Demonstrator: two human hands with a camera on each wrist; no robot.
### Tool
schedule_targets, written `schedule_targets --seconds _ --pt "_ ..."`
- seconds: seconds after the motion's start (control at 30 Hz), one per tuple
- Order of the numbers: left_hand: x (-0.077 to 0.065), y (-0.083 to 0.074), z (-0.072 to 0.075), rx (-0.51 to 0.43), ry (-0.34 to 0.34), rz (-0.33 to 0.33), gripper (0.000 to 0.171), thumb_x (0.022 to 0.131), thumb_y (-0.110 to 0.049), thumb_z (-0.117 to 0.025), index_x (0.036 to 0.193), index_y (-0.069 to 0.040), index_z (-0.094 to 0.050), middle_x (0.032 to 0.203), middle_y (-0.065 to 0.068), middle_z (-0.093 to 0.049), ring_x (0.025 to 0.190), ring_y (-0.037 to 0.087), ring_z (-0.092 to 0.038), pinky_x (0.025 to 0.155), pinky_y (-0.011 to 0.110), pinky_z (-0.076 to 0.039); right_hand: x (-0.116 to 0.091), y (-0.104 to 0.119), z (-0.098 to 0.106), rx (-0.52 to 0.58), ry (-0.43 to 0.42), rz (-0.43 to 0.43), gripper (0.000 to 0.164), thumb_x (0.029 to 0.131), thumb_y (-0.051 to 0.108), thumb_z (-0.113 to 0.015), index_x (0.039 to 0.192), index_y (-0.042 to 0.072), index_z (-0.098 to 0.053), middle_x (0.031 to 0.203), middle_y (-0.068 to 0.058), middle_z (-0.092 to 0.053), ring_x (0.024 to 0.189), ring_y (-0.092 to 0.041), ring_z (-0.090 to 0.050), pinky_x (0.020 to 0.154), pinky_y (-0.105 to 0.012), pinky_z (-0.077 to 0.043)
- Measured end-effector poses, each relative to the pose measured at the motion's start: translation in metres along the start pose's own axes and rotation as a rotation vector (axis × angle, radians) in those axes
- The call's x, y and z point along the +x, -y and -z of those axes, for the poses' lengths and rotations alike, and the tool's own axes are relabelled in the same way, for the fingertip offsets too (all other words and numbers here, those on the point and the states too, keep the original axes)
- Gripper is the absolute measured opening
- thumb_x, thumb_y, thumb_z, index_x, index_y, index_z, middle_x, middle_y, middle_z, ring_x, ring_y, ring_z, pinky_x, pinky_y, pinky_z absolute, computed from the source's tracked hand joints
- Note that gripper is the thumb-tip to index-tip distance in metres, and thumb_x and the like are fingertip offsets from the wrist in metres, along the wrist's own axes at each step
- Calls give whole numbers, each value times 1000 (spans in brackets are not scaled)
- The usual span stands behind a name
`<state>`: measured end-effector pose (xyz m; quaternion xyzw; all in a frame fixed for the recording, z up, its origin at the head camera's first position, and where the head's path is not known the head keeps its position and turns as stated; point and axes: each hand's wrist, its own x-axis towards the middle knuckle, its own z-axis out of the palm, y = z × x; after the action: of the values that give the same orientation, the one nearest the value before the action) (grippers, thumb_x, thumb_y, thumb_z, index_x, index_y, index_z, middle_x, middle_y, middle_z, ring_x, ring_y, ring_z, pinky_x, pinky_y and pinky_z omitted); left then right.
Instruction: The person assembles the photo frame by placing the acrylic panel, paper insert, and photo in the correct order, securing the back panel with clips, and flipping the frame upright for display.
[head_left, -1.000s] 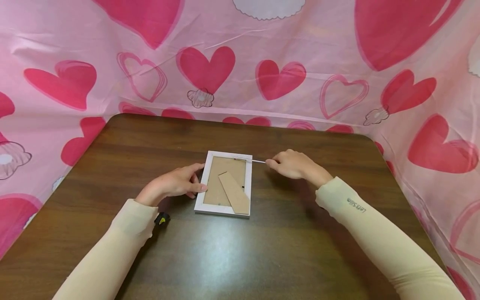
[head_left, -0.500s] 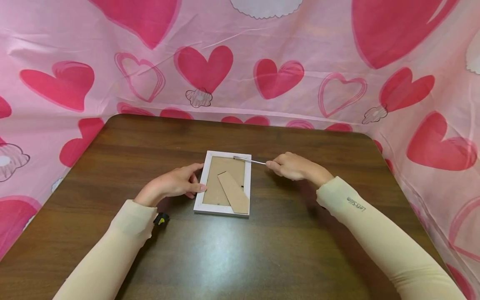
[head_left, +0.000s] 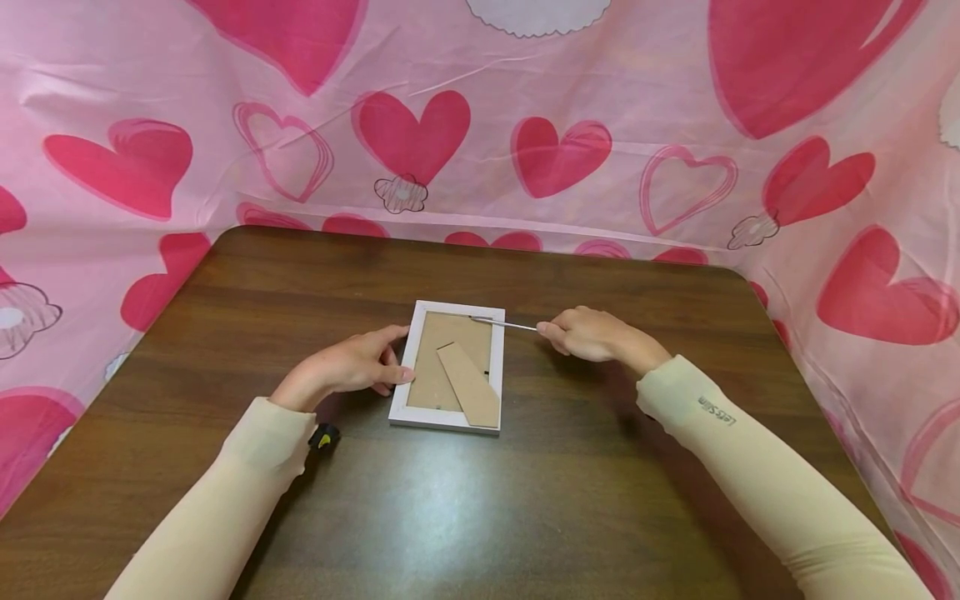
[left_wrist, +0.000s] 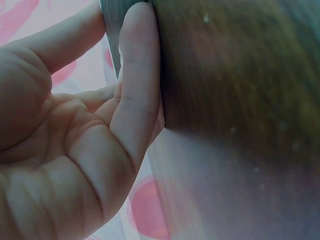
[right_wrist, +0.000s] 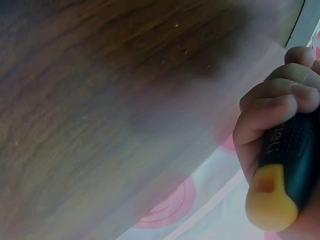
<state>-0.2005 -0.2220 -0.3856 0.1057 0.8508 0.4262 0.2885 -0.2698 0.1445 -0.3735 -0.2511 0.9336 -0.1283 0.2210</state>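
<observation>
A white picture frame [head_left: 403, 392] lies back side up on the table, with a brown backing board [head_left: 435, 333] and a slanted brown stand flap [head_left: 468, 385]. My left hand [head_left: 358, 362] grips its left side, the thumb on top of the border and fingers against the outer edge. In my right hand [head_left: 588, 333] is a screwdriver [right_wrist: 295, 150] with a dark and yellow handle, fingers wrapped around it. Its thin metal shaft [head_left: 520, 325] crosses the frame's right border, and the tip meets the backing near the top edge. A small dark tab [head_left: 486, 372] shows at the right inner edge.
A small black and yellow object [head_left: 325, 437] shows beside the left sleeve. The brown wooden table [head_left: 585, 517] extends around the frame. Pink cloth with hearts [head_left: 562, 92] hangs behind the table and along both sides.
My right hand has shifted slightly right and down, and the screwdriver's shaft slants a little more. The tip stays near the frame's top inner edge. Left hand and frame hold still.
</observation>
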Motion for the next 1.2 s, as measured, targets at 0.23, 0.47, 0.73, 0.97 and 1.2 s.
schedule_targets --seconds 0.23,0.47,0.73,0.97,1.2 --pt "1 0 0 2 0 0 83 84 -19 -74 149 -8 -23 85 14 -54 75 24 -57 71 34 -56 -1 -1 -1 12 -17 -7 58 102 53 -31 64 16 -53 58 1 -46 57 -17 -43 56 -34 -39" --pt "1 1 1 0 -1 4 83 84 -19 -74 149 -8 -24 84 14 -54 75 24 -58 71 34 -56 -1 -1 -2 13 -28 9 57 103 51 -32 63 16 -53 58 1 -46 57 -17 -42 56 -34 -39" --pt "3 1 2 8 -2 10 83 84 -20 -75 149 -9 -24 84 14 -55 75 24 -59 71 34 -56 2 -6 -4 34 -25 17 59 103 51 -31 61 15 -51 55 2 -43 54 -15 -38 56 -33 -37" --pt "2 0 2 -4 -2 2 83 84 -17 -74 149 -8 -24 84 14 -55 75 23 -59 70 34 -57 3 -3 -4 50 -26 24 59 103 51 -31 61 15 -51 55 2 -42 53 -14 -37 54 -33 -36" --pt "2 0 2 7 0 4 83 84 -18 -74 149 -9 -24 84 13 -55 75 24 -59 70 34 -56 4 -2 -5 24 -22 9 57 102 52 -32 63 15 -53 57 1 -46 57 -17 -43 59 -35 -41"
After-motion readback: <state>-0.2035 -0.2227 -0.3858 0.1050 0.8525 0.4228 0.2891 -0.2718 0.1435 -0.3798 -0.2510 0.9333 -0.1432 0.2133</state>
